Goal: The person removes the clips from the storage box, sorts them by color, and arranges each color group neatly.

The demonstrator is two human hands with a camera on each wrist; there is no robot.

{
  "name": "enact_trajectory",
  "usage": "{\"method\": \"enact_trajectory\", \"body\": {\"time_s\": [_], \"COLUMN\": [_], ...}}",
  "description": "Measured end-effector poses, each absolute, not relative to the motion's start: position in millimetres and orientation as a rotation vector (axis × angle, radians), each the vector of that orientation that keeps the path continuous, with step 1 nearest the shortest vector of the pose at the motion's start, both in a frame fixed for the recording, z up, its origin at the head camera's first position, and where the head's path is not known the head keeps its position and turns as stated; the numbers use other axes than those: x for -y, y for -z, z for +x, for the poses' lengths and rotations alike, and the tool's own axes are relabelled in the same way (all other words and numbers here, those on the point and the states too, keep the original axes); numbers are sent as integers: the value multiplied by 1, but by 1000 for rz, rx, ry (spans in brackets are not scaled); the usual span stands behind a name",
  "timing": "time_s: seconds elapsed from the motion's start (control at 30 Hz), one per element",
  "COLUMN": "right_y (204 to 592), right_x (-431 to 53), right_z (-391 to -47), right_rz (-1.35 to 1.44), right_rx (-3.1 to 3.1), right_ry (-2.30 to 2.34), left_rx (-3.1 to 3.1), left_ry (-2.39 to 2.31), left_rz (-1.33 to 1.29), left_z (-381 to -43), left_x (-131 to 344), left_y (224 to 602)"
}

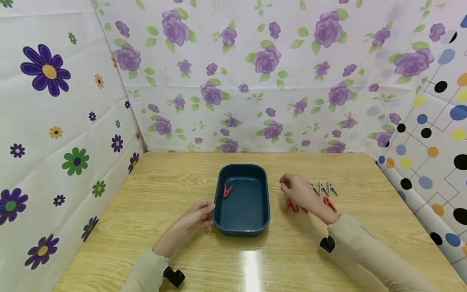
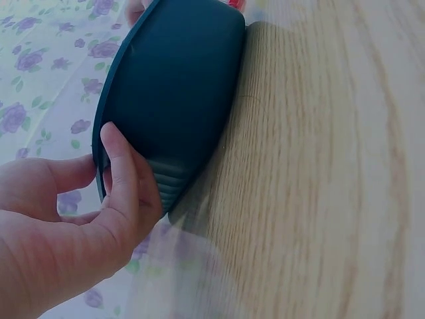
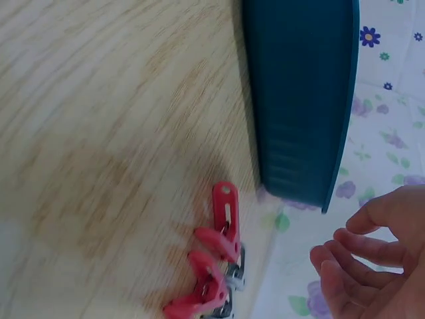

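A dark blue rectangular tray (image 1: 241,232) sits on the table with one red clothespin (image 1: 227,191) inside, towards its left wall. My left hand (image 1: 198,216) pinches the tray's left rim between thumb and fingers; the left wrist view shows the thumb (image 2: 73,174) at the rim. To the tray's right, my right hand (image 1: 298,191) hovers over the clothespins, fingers loosely bent, with nothing seen between them in the right wrist view. Beneath it lie red clothespins (image 3: 227,222), partly covered by the hand in the head view, and grey clothespins (image 3: 236,271) beside them.
Right of the right hand, several grey clothespins (image 1: 322,188) form a row, with another red clothespin (image 1: 330,204) in front. Behind the wooden table (image 1: 175,178) hangs a flowered cloth (image 1: 226,101); patterned cloths also line both sides.
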State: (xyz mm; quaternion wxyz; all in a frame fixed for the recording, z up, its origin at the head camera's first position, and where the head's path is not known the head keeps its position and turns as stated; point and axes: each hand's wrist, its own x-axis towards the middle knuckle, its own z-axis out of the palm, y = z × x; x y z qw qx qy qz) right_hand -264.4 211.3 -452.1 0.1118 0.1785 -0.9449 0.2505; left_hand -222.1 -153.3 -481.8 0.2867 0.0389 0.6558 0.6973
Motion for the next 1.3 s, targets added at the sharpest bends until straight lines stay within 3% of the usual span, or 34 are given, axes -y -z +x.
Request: {"method": "enact_trajectory", "body": {"time_s": [0.7,1.3], "right_y": [453,457], "right_x": [-166,-155], "right_z": [-274,-272], "right_rz": [822,1002], "right_rx": [2682,2634], "right_ry": [-796,-762], "left_rx": [-1745,-1726], "left_ry": [-1883,-1906], "left_rz": [107,116], "left_z": [-223,-222], "left_x": [153,152], "left_y": [486,484]}}
